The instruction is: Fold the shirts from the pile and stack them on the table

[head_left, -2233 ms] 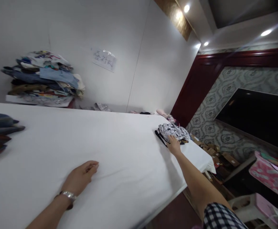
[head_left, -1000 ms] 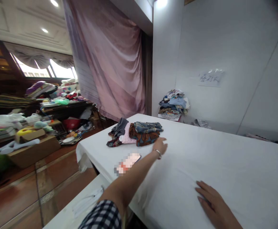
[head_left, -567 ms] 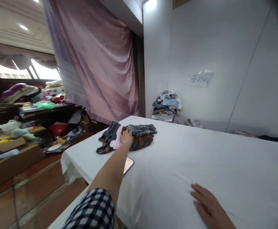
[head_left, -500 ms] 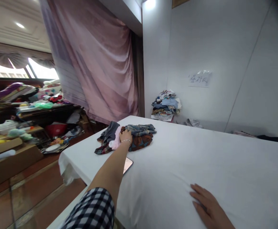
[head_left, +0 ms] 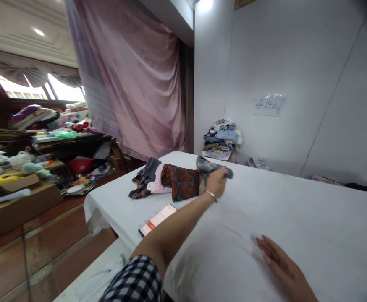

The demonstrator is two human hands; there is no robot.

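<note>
My left hand (head_left: 216, 183) is stretched out over the white table (head_left: 297, 218) and grips a blue-grey patterned garment (head_left: 209, 167), lifted off the heap of clothes (head_left: 167, 181) at the table's far left end. The heap holds a brown patterned piece, a pink one and a dark grey one. My right hand (head_left: 281, 265) lies flat on the white cloth near the front edge, fingers spread, holding nothing.
A phone (head_left: 158, 219) lies near the table's front left edge. A stack of folded clothes (head_left: 223, 142) stands by the wall beyond the table, under a paper label (head_left: 268, 105). A pink curtain (head_left: 133, 84) and cluttered shelves (head_left: 38, 142) are to the left.
My left hand closed on the blue-grey garment on top of the heap and pulled it up and to the right. The right hand stayed flat on the table.
</note>
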